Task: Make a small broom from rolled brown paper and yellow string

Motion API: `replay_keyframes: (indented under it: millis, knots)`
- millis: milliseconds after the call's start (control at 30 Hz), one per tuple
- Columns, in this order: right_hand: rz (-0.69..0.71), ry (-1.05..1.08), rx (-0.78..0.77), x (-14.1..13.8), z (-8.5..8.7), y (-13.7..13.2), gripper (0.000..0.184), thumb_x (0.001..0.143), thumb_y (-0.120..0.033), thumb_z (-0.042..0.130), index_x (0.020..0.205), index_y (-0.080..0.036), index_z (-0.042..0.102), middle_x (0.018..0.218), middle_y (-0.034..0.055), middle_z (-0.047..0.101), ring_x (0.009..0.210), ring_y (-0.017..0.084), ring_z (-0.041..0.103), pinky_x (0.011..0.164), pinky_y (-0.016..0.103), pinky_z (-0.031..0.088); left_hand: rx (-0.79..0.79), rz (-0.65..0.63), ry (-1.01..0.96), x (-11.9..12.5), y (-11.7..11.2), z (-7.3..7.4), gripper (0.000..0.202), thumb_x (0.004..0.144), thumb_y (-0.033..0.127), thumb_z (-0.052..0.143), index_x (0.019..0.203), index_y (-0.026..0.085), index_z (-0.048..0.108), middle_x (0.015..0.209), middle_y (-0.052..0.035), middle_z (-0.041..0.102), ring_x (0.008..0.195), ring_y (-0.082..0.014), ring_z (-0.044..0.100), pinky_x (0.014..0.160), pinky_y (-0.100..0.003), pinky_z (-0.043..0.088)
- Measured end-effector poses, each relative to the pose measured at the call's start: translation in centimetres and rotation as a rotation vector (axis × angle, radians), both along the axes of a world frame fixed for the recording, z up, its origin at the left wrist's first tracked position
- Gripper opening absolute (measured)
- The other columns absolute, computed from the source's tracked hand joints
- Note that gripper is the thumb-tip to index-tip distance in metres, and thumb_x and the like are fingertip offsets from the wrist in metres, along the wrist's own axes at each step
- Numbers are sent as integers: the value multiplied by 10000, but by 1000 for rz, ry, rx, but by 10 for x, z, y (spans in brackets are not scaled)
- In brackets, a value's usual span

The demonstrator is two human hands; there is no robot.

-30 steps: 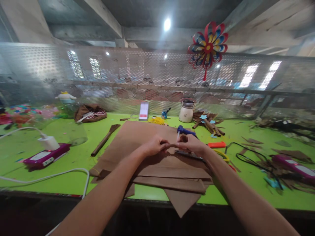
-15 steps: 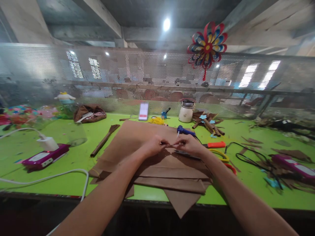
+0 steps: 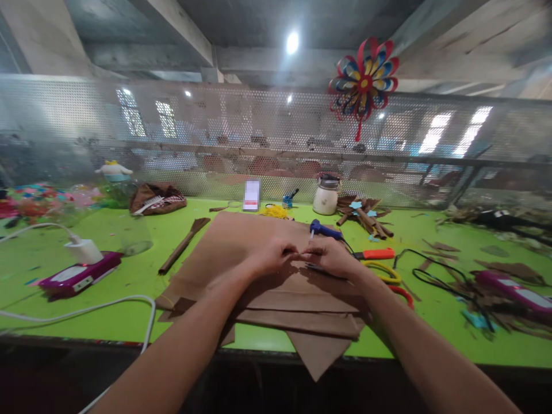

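My left hand (image 3: 274, 256) and my right hand (image 3: 331, 256) meet over a stack of brown paper sheets (image 3: 235, 244). The fingers of both are pinched together on a thin brown strip (image 3: 296, 256), mostly hidden by the fingertips. Just beyond my right hand lies a blue glue gun (image 3: 325, 230). Close to my right wrist are a tool with an orange handle (image 3: 378, 253), a yellow looped handle (image 3: 388, 276) and a red looped handle (image 3: 404, 295). Part of a metal blade shows beneath my right hand.
A rolled brown paper stick (image 3: 183, 248) lies left of the sheets. Purple power strips (image 3: 81, 276) sit at both sides, with a white cable and a black cord (image 3: 435, 282). Farther back stand a phone (image 3: 251, 195), yellow thread (image 3: 276, 211), a jar (image 3: 326, 196) and a brown paper bundle (image 3: 366, 221).
My right hand has turned slightly, its fingers lower and closer to my left fingertips. Less of the blade shows beneath it. My left hand has hardly moved.
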State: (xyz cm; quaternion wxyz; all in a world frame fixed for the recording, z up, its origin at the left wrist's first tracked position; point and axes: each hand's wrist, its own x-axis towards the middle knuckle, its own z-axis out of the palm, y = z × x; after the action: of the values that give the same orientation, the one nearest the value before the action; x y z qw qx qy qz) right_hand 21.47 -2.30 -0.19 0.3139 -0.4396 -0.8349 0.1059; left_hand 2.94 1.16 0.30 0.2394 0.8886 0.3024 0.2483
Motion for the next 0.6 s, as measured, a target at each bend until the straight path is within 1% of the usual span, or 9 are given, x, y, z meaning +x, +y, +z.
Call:
replay_keyframes:
  millis: [67, 233, 333, 467, 600]
  knots:
    - [-2, 3, -10, 1, 0, 0, 227, 786, -297, 553, 665, -151, 678, 604, 43, 619, 566, 130, 487, 546, 241, 349, -1, 2, -1, 0, -2, 1, 183, 707, 231, 544, 758, 102, 663, 647, -12, 604, 613, -110, 462, 582, -210, 355]
    - [-11, -1, -56, 2, 3, -2, 244, 786, -308, 538, 659, -146, 669, 577, 30, 604, 560, 124, 474, 532, 228, 334, 0, -40, 0, -2, 2, 0, 271, 780, 307, 485, 783, 119, 680, 699, -27, 633, 629, -117, 479, 594, -211, 360]
    - [-22, 0, -84, 4, 3, -2, 256, 778, -318, 537, 654, -137, 670, 552, 22, 578, 534, 111, 446, 512, 222, 318, -1, -74, 56, -5, 5, 2, 318, 788, 369, 485, 789, 127, 691, 660, -15, 617, 605, -112, 478, 570, -203, 345]
    - [-6, 12, -166, 9, 0, 2, 279, 770, -346, 527, 659, -127, 659, 538, -1, 515, 528, 98, 408, 499, 213, 302, 9, -81, 83, -8, 7, 4, 341, 784, 394, 496, 764, 116, 692, 619, -17, 597, 566, -102, 451, 552, -203, 331]
    - [32, 39, -262, 13, -1, 4, 345, 767, -418, 507, 624, -124, 616, 522, -25, 428, 509, 82, 350, 491, 214, 273, -22, -116, 76, -6, 9, 0, 365, 803, 399, 460, 754, 109, 676, 620, -20, 579, 573, -100, 430, 546, -202, 327]
